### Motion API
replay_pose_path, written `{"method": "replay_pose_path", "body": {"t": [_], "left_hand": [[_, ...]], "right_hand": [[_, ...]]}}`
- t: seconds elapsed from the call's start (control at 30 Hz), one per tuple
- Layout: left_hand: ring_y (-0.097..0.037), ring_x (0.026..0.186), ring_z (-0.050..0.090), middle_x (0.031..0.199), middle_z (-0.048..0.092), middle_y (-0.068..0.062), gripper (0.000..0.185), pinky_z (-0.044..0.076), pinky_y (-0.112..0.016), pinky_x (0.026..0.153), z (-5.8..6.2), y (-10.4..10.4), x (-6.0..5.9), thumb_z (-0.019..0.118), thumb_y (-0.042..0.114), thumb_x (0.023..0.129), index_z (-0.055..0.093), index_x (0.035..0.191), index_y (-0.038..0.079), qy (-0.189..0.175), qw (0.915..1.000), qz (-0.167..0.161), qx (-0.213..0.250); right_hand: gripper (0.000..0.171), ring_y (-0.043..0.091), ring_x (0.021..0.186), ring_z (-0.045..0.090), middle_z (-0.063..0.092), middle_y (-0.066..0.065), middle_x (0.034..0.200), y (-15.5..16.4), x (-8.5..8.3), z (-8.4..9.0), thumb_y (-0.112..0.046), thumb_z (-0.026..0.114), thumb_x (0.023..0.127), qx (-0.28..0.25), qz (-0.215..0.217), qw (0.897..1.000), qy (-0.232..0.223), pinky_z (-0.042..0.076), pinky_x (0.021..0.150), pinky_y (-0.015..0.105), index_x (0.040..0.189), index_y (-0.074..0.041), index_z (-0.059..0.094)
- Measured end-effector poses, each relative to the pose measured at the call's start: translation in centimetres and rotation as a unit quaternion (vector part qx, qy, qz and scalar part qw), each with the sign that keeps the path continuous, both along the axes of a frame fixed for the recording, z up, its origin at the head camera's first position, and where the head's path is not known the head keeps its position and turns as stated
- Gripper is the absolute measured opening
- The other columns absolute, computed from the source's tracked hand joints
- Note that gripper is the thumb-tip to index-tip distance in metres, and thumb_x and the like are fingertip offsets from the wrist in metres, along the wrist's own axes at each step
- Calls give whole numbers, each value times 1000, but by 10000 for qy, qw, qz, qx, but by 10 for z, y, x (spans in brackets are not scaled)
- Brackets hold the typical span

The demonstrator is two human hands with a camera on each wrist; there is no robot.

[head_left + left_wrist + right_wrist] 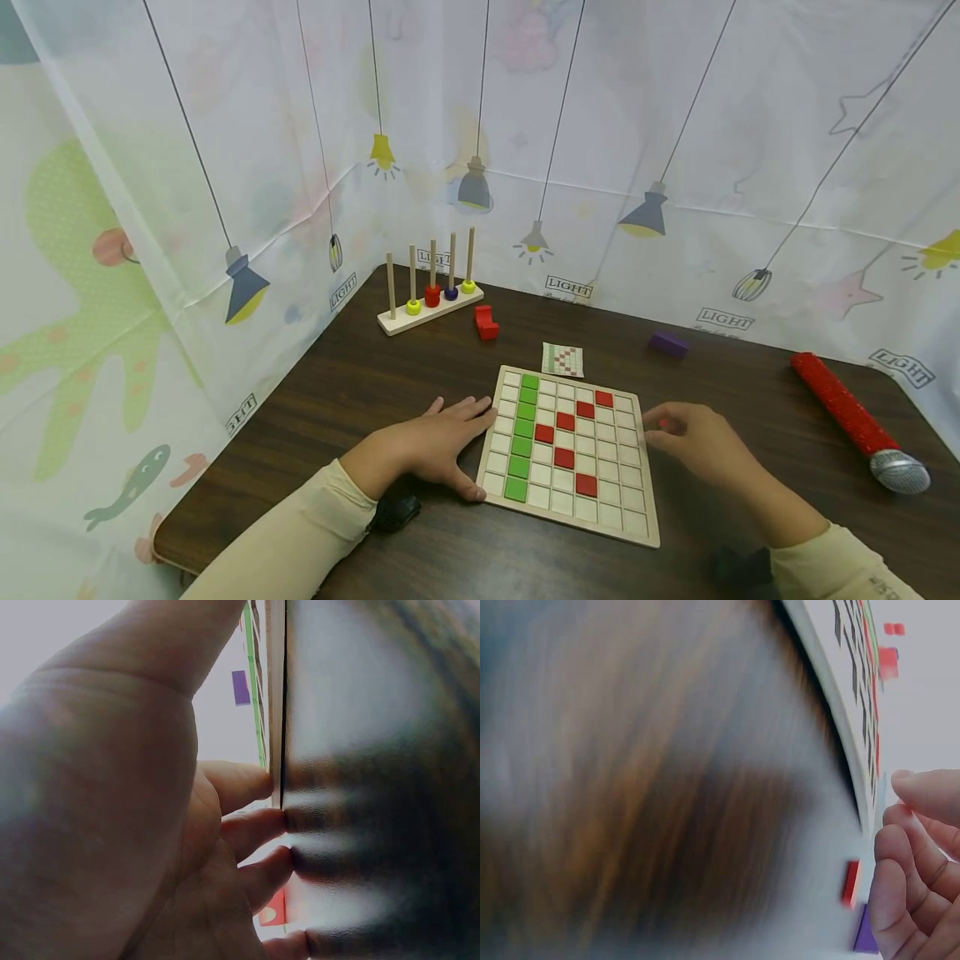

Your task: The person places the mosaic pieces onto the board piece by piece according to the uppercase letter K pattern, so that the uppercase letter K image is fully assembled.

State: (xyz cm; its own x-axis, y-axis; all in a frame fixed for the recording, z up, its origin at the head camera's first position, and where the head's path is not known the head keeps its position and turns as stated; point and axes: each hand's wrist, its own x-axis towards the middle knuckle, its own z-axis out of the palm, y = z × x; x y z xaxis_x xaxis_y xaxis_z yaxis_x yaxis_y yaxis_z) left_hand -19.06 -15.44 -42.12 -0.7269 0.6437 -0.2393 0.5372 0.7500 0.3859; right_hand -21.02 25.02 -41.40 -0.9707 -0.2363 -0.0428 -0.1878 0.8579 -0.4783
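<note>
A wooden grid board (572,523) lies on the dark table, with a column of green tiles (522,437) and a few scattered red tiles (564,457) among pale ones. My left hand (442,442) rests flat on the table. Its fingers (251,784) touch the board's left edge (276,712). My right hand (690,437) hovers at the board's right edge with its fingers curled. They pinch a small red tile (663,423). In the blurred right wrist view, the red tile (851,881) shows beside the fingertips (892,855), close to the board (832,697).
At the back stand a peg rack with coloured rings (431,292), a red block (486,322), a pattern card (562,360) and a purple block (669,342). A red microphone (855,417) lies at the right. Printed curtains close off the left and back.
</note>
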Motion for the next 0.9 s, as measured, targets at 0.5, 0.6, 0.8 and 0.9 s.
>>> {"method": "replay_pose_path", "body": {"t": [0.5, 0.6, 0.8, 0.9], "left_hand": [[-23, 155, 8, 170, 10, -5, 115, 6, -57, 120, 3, 0, 2, 80, 62, 80, 18, 165, 15, -30, 10000, 11, 50], [-23, 155, 8, 170, 10, -5, 115, 6, -57, 120, 3, 0, 2, 79, 62, 81, 18, 165, 15, -37, 10000, 12, 51], [-23, 155, 8, 170, 10, -5, 115, 6, -57, 120, 3, 0, 2, 79, 62, 80, 18, 165, 15, -53, 10000, 22, 37], [-23, 155, 8, 170, 10, -5, 115, 6, -57, 120, 3, 0, 2, 79, 63, 80, 18, 165, 15, -49, 10000, 15, 32]], "right_hand": [[49, 23, 82, 67, 74, 14, 99, 34, -14, -9, -27, 73, 95, 239, -162, 9995, -145, 52, 64, 41, 133, 2, 63], [45, 23, 79, 66, 73, 13, 97, 35, -15, -9, -27, 72, 95, 300, -186, 9992, -160, 51, 63, 40, 130, 2, 64], [37, 22, 73, 59, 69, 7, 90, 35, -17, -11, -24, 74, 93, 281, -209, 9994, -32, 47, 60, 38, 121, -1, 66], [32, 28, 81, 62, 69, 10, 95, 35, -16, -13, -22, 76, 91, 230, -227, 9993, 178, 49, 66, 44, 116, -4, 66]]}}
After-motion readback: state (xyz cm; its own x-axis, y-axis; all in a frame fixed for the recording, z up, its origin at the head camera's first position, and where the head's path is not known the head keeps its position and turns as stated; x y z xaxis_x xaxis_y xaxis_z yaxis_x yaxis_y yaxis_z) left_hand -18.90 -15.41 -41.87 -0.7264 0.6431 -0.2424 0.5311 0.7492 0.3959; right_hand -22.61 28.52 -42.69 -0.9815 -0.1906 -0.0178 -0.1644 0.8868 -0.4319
